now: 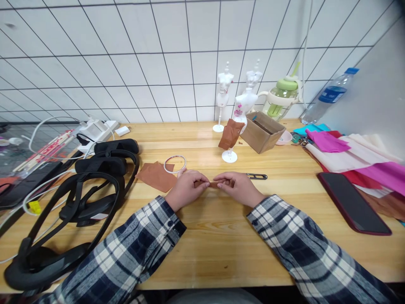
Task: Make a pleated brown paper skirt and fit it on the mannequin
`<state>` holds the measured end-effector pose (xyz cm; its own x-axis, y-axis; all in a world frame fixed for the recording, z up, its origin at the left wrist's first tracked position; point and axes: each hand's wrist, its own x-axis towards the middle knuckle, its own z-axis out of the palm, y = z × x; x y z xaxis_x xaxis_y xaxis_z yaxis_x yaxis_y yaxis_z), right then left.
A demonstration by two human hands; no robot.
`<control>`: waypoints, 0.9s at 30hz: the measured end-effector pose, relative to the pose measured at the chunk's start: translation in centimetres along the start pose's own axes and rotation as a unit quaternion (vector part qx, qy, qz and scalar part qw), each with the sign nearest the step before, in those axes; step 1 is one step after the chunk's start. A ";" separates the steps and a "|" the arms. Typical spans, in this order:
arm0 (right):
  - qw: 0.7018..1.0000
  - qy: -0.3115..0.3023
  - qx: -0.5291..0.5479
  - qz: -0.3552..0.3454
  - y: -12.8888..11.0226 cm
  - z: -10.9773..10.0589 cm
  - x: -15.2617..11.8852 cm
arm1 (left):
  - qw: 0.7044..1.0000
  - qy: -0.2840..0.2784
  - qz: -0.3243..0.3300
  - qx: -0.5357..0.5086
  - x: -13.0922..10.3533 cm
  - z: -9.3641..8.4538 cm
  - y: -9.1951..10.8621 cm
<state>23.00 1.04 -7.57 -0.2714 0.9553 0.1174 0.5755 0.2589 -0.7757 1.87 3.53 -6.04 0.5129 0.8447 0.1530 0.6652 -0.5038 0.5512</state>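
Between my two hands is a narrow folded strip of brown fabric point(214, 185), partly hidden by the fingers. My left hand point(189, 188) pinches its left end, and my right hand point(238, 187) pinches the right end. Left of my left hand lies a flat brown fabric piece point(157, 177), with a silvery ring point(175, 164) resting on its edge. Small black thread snips point(257, 176) lie just beyond my right hand. Farther back, a white miniature dress form point(230, 156) wears a piece of brown fabric point(231, 134); a second dress form point(218, 127) stands beside it.
Black headsets point(107, 198) and cables crowd the left side. A cardboard box point(264, 133), a green-lidded cup point(283, 99) and a leaning water bottle point(330, 95) stand at the back right. A phone point(352, 202) lies near coloured fabrics point(360, 154) on the right.
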 end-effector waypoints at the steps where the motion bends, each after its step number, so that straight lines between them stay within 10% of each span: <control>1: 1.000 0.005 0.022 0.021 0.1 0.1 0.1 | 1.000 -0.003 0.003 -0.001 0.0 0.1 0.0; 7: 0.996 0.040 -0.069 0.028 0.7 -0.7 0.1 | 0.995 0.075 0.007 0.069 0.3 -2.2 -1.7; 13: 0.985 0.126 -0.113 -0.017 1.3 -1.7 0.3 | 0.952 0.060 -0.125 0.274 -0.8 -7.2 -5.1; 20: 0.984 0.133 -0.113 -0.014 1.6 -1.7 0.4 | 0.945 0.021 -0.151 0.290 -0.9 -6.6 -6.2; 27: 0.984 0.150 -0.096 0.002 2.0 -1.9 0.6 | 0.964 -0.008 -0.030 0.264 -0.6 -7.1 -6.2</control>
<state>25.49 2.39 -7.90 -0.0467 0.9480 0.3149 0.7192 0.2507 -0.6480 -6.43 7.43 -3.74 0.4710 0.8740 0.1194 0.8749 -0.4802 0.0635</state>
